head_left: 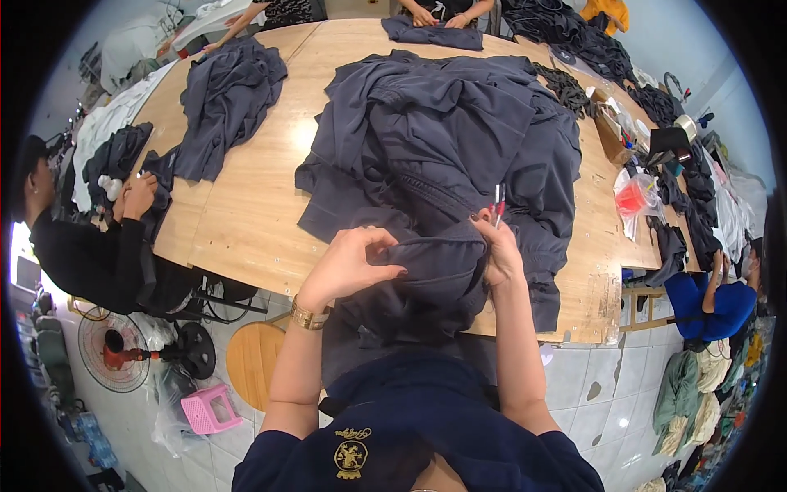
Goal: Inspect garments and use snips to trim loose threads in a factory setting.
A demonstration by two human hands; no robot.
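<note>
A dark grey garment (438, 262) hangs over the table's front edge in front of me, its banded opening stretched between my hands. At the left end of that opening, my left hand (351, 264) curls round the cloth, thumb in front and the other fingertips partly hidden by fabric. My right hand (502, 252) grips the opposite end of the band. Upright between its thumb and fingers stands a small slim red-and-silver tool (498, 205), whose exact kind I cannot make out. Behind both hands lies a large heap of dark grey garments (426, 123).
The wooden table (254, 221) carries another garment pile (234, 98) at left. A cup of red drink (633, 197) and a cardboard box (611, 135) stand at right. Several people work around it. A round stool (254, 361), fan (115, 353) and pink stool (211, 408) stand lower left.
</note>
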